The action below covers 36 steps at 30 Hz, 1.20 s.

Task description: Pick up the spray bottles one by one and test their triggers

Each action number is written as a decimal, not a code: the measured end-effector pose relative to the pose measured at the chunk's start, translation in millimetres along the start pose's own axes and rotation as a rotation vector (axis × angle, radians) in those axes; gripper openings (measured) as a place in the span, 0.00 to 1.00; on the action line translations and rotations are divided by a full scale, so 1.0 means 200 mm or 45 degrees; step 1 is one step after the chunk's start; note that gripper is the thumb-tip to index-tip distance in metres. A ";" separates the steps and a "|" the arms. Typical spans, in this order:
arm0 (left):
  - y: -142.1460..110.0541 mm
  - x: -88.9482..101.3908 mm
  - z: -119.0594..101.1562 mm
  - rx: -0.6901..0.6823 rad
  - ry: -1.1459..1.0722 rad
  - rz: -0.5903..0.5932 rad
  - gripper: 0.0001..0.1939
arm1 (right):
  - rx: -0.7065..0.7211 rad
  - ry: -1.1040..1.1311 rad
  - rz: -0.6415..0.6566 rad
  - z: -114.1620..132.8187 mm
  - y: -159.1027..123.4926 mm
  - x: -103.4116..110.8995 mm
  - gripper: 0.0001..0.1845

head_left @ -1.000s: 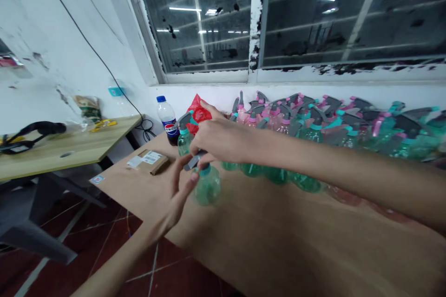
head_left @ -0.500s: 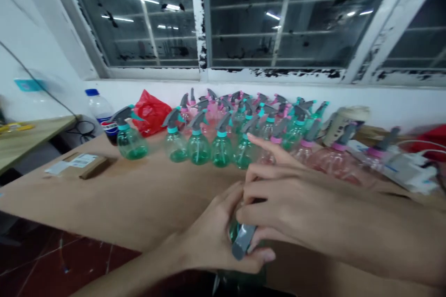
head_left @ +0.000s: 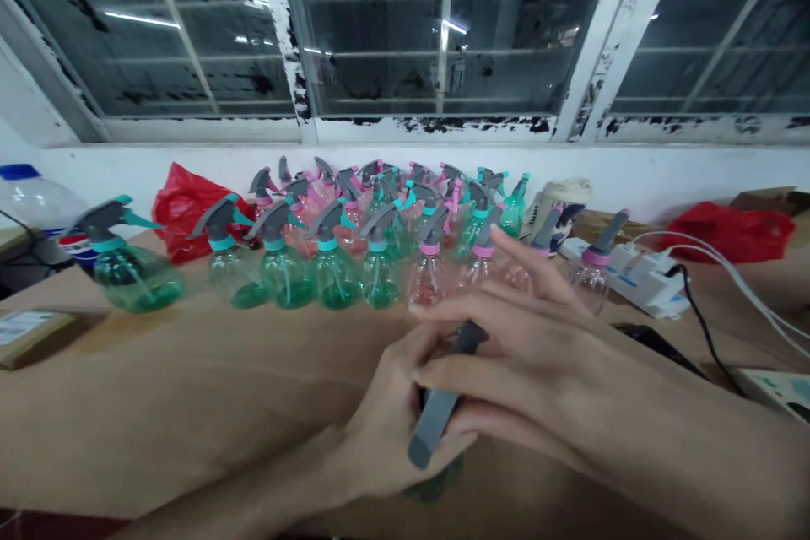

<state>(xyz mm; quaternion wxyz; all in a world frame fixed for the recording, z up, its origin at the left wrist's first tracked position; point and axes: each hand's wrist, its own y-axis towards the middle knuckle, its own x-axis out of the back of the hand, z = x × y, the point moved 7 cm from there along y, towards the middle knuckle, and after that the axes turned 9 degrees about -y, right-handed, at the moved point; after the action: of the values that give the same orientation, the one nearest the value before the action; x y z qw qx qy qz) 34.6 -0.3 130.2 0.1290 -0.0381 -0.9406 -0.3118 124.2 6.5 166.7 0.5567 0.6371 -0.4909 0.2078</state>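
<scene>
Both my hands close around one spray bottle (head_left: 435, 420) low in the middle of the view. Its grey spray head slants toward me, and part of a green body shows dimly below. My left hand (head_left: 383, 426) wraps the bottle near its neck, mostly hiding it. From the right, my right hand (head_left: 525, 354) grips the grey head between thumb and fingers, its index finger stretched outward. Beyond the hands stand green spray bottles with turquoise collars (head_left: 337, 270) and pink ones with pink collars (head_left: 429, 266), several of each.
At the left are another green spray bottle (head_left: 136, 270), a cardboard box (head_left: 38, 337) and a red plastic bag (head_left: 190, 207). A white power strip (head_left: 651, 278) with cables, a cup (head_left: 560, 207) and a second red bag (head_left: 727, 229) lie to the right. A window wall rises behind the table (head_left: 253, 388).
My view has swung to the right, so the bottles and bag appear further left. Both hands stay on the spray bottle, and more of its grey head shows between my fingers.
</scene>
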 end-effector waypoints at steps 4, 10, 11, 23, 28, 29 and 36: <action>0.03 0.09 0.08 0.040 0.090 -0.105 0.19 | -0.215 -0.052 -0.094 -0.10 0.00 0.13 0.19; 0.05 0.24 0.22 0.247 0.141 -0.174 0.19 | -0.573 0.265 -0.168 -0.25 -0.15 -0.27 0.16; 0.06 0.26 0.24 0.264 0.129 -0.179 0.20 | -0.595 0.338 -0.126 -0.25 -0.17 -0.35 0.16; 0.11 0.31 0.35 0.360 -0.007 -0.200 0.16 | -0.464 0.427 0.241 -0.15 -0.31 -0.85 0.24; 0.14 0.30 0.39 0.414 0.011 -0.153 0.17 | -0.554 0.506 0.265 -0.15 -0.33 -0.88 0.27; 0.15 0.29 0.39 0.413 0.021 -0.138 0.18 | -0.567 0.506 0.260 -0.15 -0.34 -0.88 0.29; 0.17 0.29 0.39 0.352 0.075 -0.118 0.16 | -0.553 0.508 0.272 -0.16 -0.34 -0.89 0.29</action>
<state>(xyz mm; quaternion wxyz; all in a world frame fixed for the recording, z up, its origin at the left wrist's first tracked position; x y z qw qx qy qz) -33.3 74.1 104.9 0.1460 0.0326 -0.9711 -0.1861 114.6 97.8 -2.0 0.7402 0.3947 -0.4690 0.2763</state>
